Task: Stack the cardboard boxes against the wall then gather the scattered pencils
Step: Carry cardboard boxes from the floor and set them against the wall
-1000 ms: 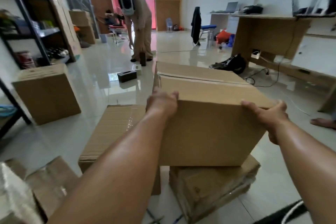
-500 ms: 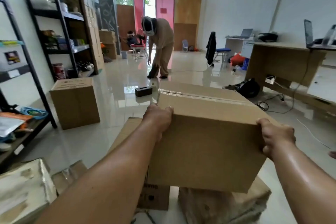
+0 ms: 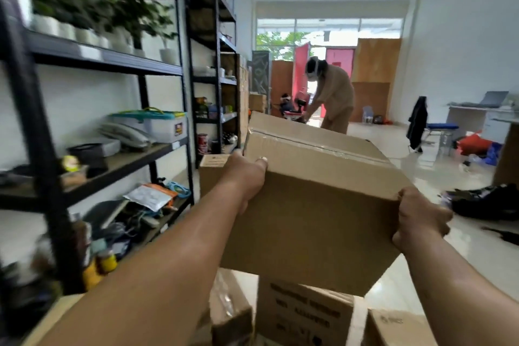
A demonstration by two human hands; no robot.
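The shelving rack point(image 3: 50, 166) is lining the left wall. Beside it, the cardboard box point(image 3: 314, 213) is being held in mid-air, tilted, above the floor boxes point(image 3: 303, 314). Opposite-corner support is likely balancing its bulk. The left hand point(image 3: 247, 177) is gripping the upper left corner, one fingertip lying on top; the right hand point(image 3: 418, 219) is curling round the near right edge. No pencils are showing.

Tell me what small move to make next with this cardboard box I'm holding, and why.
Probably level the cardboard box and carry it forward-left toward the far box beside the black shelving. The left hand and right hand grip its upper corners, and it hangs tilted, right side lower, above the printed box.
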